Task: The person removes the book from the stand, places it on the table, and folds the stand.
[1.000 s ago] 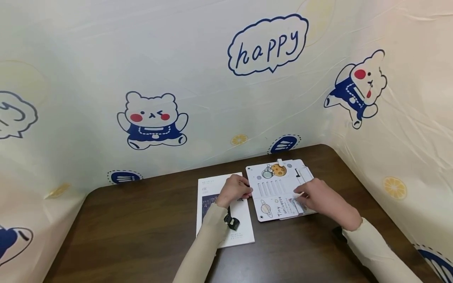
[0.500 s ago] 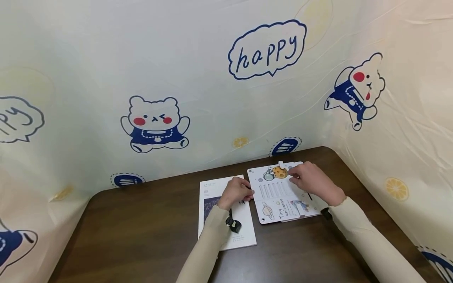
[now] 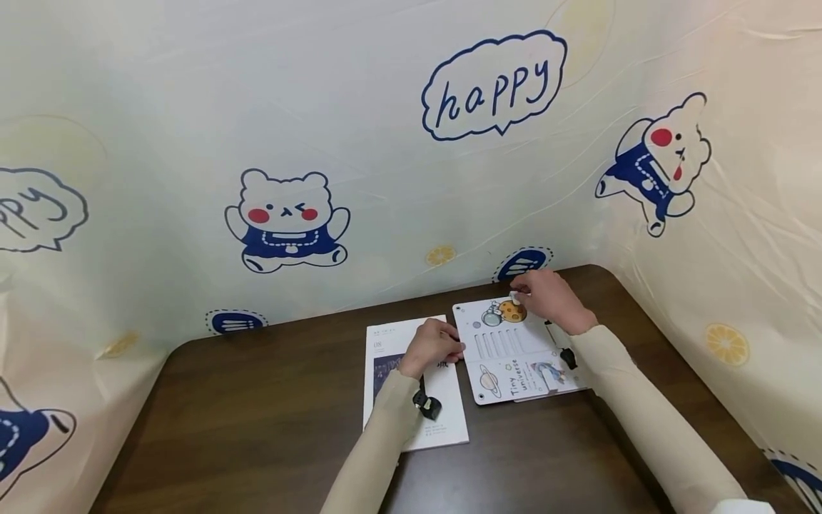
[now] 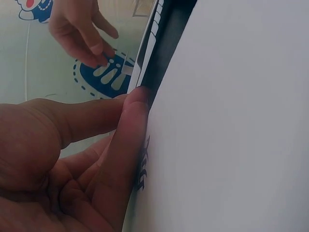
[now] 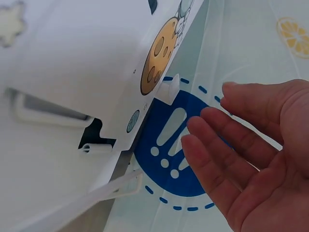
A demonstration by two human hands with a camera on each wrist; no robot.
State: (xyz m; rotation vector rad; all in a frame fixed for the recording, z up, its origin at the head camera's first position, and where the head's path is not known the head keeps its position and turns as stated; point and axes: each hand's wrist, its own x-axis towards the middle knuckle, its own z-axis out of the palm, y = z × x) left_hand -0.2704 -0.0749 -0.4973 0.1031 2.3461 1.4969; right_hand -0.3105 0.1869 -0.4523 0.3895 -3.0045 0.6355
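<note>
A white printed board (image 3: 494, 343) marked "Tiny universe" lies on the table, with an astronaut, an orange moon and a ringed planet on it. At its left edge my left hand (image 3: 432, 348) pinches the rim between thumb and forefinger, the wrist lying over a white book (image 3: 443, 421). My right hand (image 3: 551, 298) is over the board's far edge. In the right wrist view its fingers (image 5: 212, 179) are loosely bent and hold nothing, a little apart from a small white tab (image 5: 168, 92). A slot with a white rolled piece (image 5: 98, 148) shows in the board.
The dark wooden table (image 3: 270, 414) extends left and in front of the book. Behind it hangs a pale curtain (image 3: 359, 128) with bear prints, close to the table's back edge. Black wrist cameras sit on both wrists.
My right hand has moved from the board's lower right, up across the moon, to the tab at the far edge. The left hand stays at the board's left edge.
</note>
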